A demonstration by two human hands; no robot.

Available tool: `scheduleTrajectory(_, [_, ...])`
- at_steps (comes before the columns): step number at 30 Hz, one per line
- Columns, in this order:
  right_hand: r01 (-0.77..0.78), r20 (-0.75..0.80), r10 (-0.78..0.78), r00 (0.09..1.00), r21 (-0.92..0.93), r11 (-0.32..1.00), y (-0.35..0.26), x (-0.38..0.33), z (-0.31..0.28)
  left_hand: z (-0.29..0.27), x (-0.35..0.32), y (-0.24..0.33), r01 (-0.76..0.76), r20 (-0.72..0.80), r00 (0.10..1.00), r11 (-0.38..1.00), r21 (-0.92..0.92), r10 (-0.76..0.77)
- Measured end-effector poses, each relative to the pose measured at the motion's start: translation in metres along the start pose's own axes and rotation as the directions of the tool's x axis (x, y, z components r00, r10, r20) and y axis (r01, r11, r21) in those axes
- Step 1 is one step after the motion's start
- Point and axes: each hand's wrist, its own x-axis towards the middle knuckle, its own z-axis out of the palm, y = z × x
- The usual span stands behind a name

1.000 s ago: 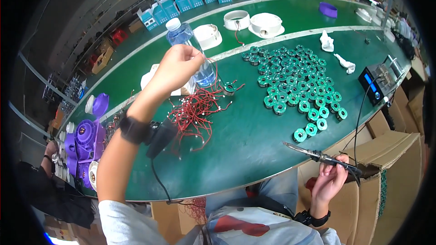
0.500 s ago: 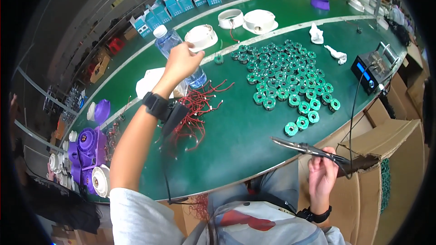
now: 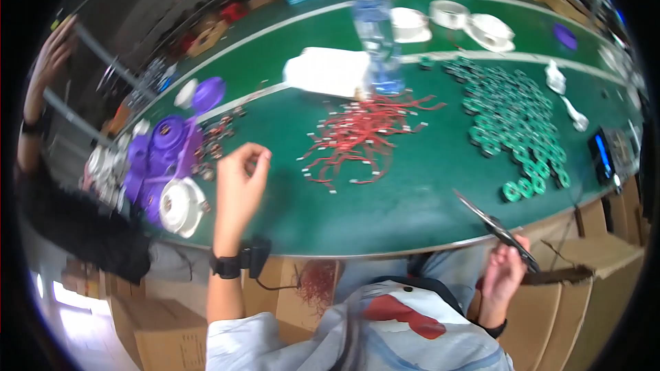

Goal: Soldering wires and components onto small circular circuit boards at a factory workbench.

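The right hand [image 3: 504, 271] has its fingers wrapped round a soldering iron [image 3: 500, 230], its tip angled out above the table [image 3: 412, 213]. The left hand [image 3: 240, 182] hovers between purple casings [image 3: 170, 136] and a heap of red wires [image 3: 354, 130], fingers curled; from where I stand I can't tell whether they pinch anything. Green discs [image 3: 512, 124] crowd together right of the wires

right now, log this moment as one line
left hand: over bench, nothing visibly held | right hand: holds soldering iron | around: red wires, green ring parts, bottle
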Motion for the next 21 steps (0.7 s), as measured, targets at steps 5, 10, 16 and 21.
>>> scheduleTrajectory(5, [0.068, 0.223, -0.068, 0.973, 0.005, 0.998, -0.011, 0.014, 0.013, -0.042, -0.033, -0.081, 0.266, -0.019, 0.964, 0.949, 0.171, -0.266])
scheduleTrajectory(10, [0.016, 0.279, -0.038, 0.96, 0.082, 0.997, -0.014, 0.025, 0.023, -0.056, 0.006, -0.138, 0.213, -0.112, 0.975, 0.944, 0.252, -0.19])
scheduleTrajectory(16, [0.009, 0.166, -0.026, 0.986, 0.098, 0.995, -0.011, 0.017, 0.041, -0.057, 0.1, -0.174, 0.241, 0.121, 0.943, 0.888, 0.391, -0.309])
scheduleTrajectory(21, [0.006, 0.152, -0.022, 0.988, 0.1, 0.995, -0.01, 0.011, 0.045, -0.041, 0.125, -0.234, 0.129, 0.247, 0.928, 0.862, 0.49, -0.28])
